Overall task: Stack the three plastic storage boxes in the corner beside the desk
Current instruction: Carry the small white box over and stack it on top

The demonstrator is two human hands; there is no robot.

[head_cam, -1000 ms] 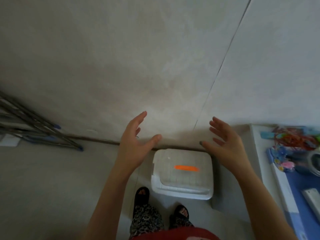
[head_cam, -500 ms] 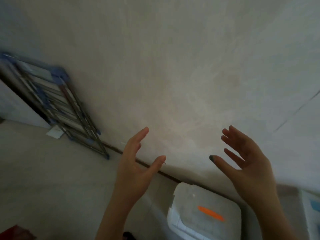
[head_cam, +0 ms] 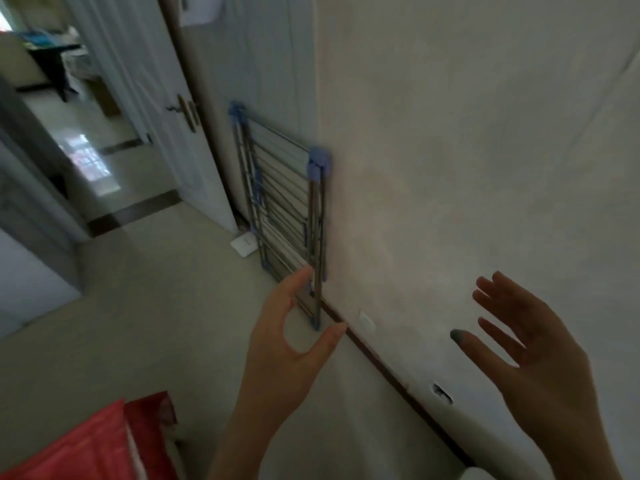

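My left hand (head_cam: 287,351) is raised in mid-air at centre, fingers apart and curved, holding nothing. My right hand (head_cam: 540,362) is raised at the right in front of the wall, fingers spread, also holding nothing. Only a small white corner (head_cam: 476,474) at the bottom edge, between my arms, may belong to a plastic storage box; the rest of the boxes and the desk are out of view.
A folded metal drying rack (head_cam: 284,216) with blue joints leans on the wall. A white door (head_cam: 162,109) stands open at the left onto another room. A red item (head_cam: 90,448) lies at the bottom left. Pale floor (head_cam: 138,323) stretches left.
The view has swung left and up: the white box with the orange mark has slid out of the bottom right, the rack and doorway have come in. Both hands stay raised and open.
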